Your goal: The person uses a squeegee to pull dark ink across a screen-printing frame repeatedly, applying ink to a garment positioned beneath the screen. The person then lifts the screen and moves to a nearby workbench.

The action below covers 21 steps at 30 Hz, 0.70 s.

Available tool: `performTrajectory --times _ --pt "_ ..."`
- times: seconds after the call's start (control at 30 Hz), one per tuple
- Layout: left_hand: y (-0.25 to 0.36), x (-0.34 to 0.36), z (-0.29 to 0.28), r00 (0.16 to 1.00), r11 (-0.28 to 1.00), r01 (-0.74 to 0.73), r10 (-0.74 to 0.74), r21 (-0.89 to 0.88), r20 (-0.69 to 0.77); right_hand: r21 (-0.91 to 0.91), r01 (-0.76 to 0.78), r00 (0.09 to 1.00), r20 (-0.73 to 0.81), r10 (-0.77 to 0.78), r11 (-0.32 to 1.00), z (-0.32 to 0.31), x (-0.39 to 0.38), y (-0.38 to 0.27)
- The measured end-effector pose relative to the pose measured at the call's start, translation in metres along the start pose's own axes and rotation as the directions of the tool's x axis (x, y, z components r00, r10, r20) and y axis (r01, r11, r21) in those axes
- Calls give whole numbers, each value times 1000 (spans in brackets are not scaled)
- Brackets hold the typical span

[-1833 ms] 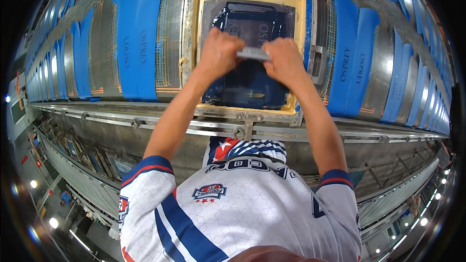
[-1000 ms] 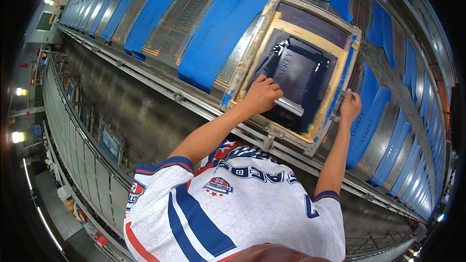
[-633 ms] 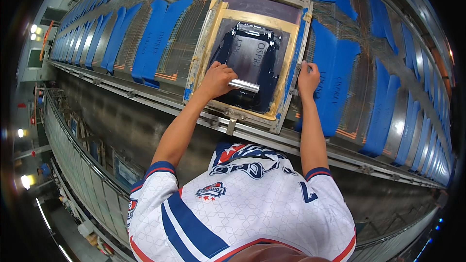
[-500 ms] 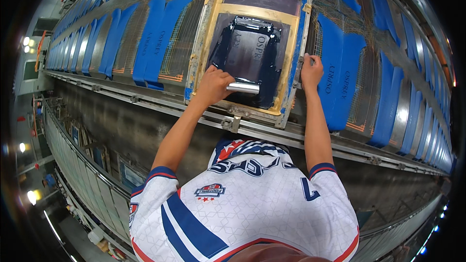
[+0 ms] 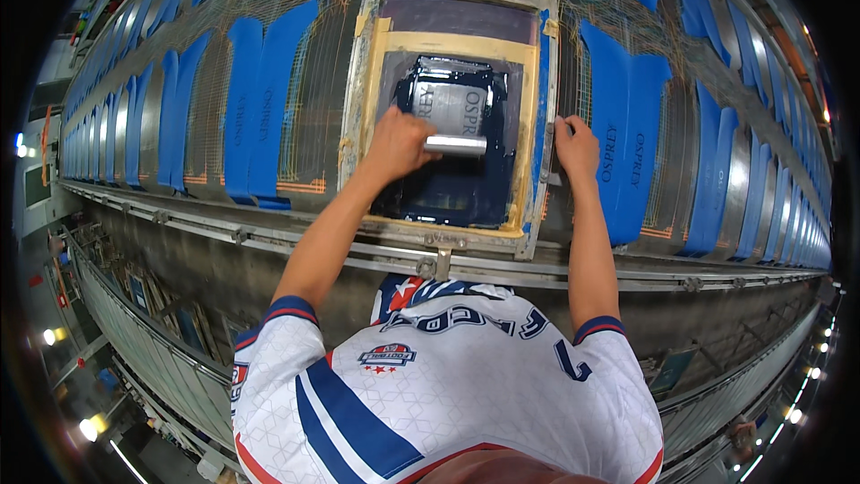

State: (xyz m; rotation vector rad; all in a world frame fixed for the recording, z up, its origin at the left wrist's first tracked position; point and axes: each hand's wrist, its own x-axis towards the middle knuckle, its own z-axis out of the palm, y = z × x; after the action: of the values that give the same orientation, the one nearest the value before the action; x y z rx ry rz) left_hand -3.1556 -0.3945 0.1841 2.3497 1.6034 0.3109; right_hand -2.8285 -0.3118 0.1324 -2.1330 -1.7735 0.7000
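A screen printing frame (image 5: 503, 243) with tape along its inner borders lies in front of me, its mesh carrying wet dark blue ink (image 5: 452, 184). My left hand (image 5: 399, 143) is closed round one end of a squeegee (image 5: 457, 144) with a silver bar, which lies across the mesh around its middle. Lettering shows through the thinner ink beyond the squeegee; the near side is covered more thickly. The squeegee's blade is hidden from this angle. At the frame's right edge, my right hand (image 5: 578, 148) pinches the rim between thumb and fingers.
Blue fabric pieces (image 5: 621, 134) with dark lettering lie in rows along the long printing table, left and right of the frame. A metal rail (image 5: 206, 224) with stops runs along the near edge. Behind me is a walkway railing (image 5: 134, 341).
My left hand has pushed the squeegee away from me over the mesh, and ink now spreads behind it. My right hand stays at the frame's edge. The whole view has shifted slightly.
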Motion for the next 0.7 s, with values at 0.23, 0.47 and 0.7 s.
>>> performTrajectory --times 0.23,0.47,0.7 --pt "-58 109 -22 1000 998 -9 9 -56 14 502 436 814 135 -565 747 -28 47 -105" --pt "-68 117 -3 993 999 -45 43 -12 -107 14 673 671 407 -619 739 24 67 -153" --pt "-23 35 14 989 998 -51 48 -24 -143 -38 776 597 368 -713 630 30 -20 -114"
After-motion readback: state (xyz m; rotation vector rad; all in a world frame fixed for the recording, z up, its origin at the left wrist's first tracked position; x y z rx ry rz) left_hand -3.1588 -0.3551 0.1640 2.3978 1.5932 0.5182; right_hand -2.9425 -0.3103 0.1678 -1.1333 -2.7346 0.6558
